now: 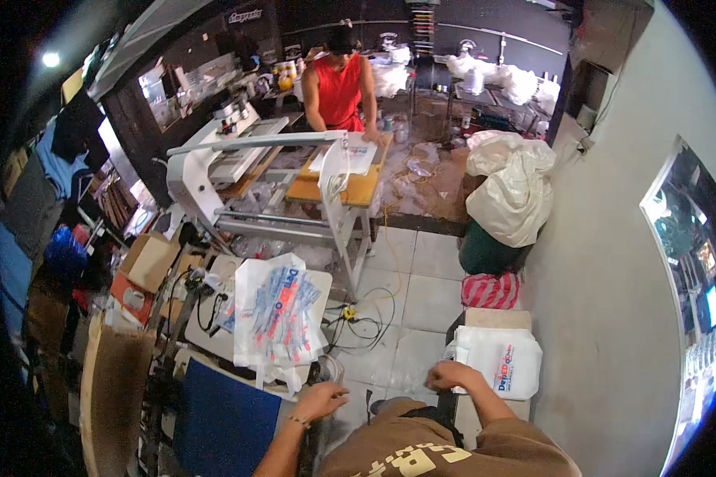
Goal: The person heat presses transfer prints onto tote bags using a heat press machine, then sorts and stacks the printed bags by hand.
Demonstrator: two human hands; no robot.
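Note:
My left hand point(321, 401), with a bracelet at the wrist, is low in the middle, its fingers curled; whether anything is in them is too small to tell. Just above and left of it lies a fanned pile of white printed bags point(274, 318) on a light table. My right hand point(451, 377) is bent with curled fingers at the left edge of a stack of white printed bags point(513, 362) on the right. I cannot make out whether it grips a bag edge.
A person in red point(338, 91) stands behind a metal-framed machine point(266, 226), hands at white sheets on a wooden board point(358, 189). Cables point(374, 322) lie on the tiled floor. White sacks point(509, 191) stand by the right wall. A blue panel point(223, 421) is at lower left.

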